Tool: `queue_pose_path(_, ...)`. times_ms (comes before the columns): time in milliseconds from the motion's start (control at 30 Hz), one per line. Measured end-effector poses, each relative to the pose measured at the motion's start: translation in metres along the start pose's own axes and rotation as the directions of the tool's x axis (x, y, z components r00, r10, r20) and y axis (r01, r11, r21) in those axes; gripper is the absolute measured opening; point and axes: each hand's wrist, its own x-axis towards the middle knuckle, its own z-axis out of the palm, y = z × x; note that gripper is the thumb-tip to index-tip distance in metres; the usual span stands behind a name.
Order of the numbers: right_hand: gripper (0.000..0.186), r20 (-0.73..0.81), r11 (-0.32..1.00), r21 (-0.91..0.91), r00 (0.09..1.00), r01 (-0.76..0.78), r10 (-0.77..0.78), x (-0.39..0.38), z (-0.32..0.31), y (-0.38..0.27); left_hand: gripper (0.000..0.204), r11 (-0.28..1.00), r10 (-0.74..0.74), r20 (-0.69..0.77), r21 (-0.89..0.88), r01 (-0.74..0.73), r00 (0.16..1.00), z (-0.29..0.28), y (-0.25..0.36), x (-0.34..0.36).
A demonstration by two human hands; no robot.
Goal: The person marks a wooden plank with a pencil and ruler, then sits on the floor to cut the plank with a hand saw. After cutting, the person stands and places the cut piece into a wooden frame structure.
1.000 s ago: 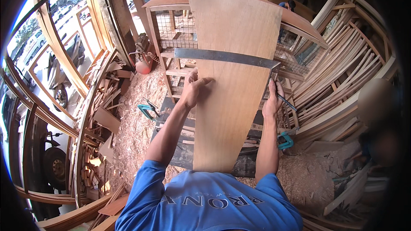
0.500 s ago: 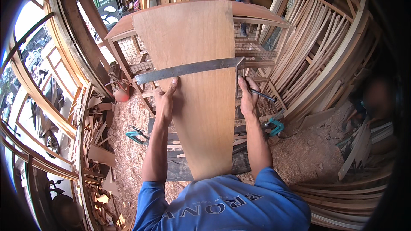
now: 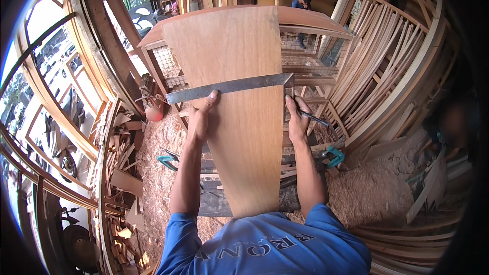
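Observation:
A long tan plywood board, wider at its far end, runs from my chest out over a wooden frame. Across it lies a dark metal try square, its blade slightly slanted and its stock along the board's right edge. My left hand grips the board's left edge, fingers hidden underneath, its thumb pressing on the blade's lower edge. My right hand is closed at the stock and the board's right edge. A dark pencil-like stick pokes out between its fingers to the right.
The wooden frame with wire mesh stands under the board's far end. Teal clamps sit either side of the bench. Wood strips lean at the right, offcuts lie at left, and shavings cover the floor. Another person is beyond.
The whole view has shifted slightly, so things appear a little further right and lower. My left thumb has slid up onto the square's blade. The right hand keeps its hold.

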Motion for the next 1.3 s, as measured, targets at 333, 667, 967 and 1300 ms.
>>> queue_pose_path(333,0.026,-0.007,0.993,0.111,0.999,-0.035,0.036,0.002,0.008,0.004,0.044,0.991,-0.042,0.026,-0.126,0.045,0.999,-0.001,0.005,0.003)
queue_pose_path(667,0.030,0.021,0.999,0.042,0.999,-0.032,0.031,0.005,0.005,0.009,0.036,0.992,0.062,0.066,-0.118,-0.054,0.996,-0.006,0.000,0.015)
queue_pose_path(967,0.027,-0.294,0.979,-0.089,0.934,0.183,-0.202,0.009,0.002,-0.027,0.029,0.987,0.116,0.023,-0.111,-0.112,0.993,-0.011,0.003,0.013)
queue_pose_path(1300,0.010,0.486,0.945,-0.004,0.826,0.328,-0.285,0.021,0.129,-0.087,0.030,0.990,0.140,0.023,-0.019,-0.140,0.990,-0.008,-0.001,0.008)
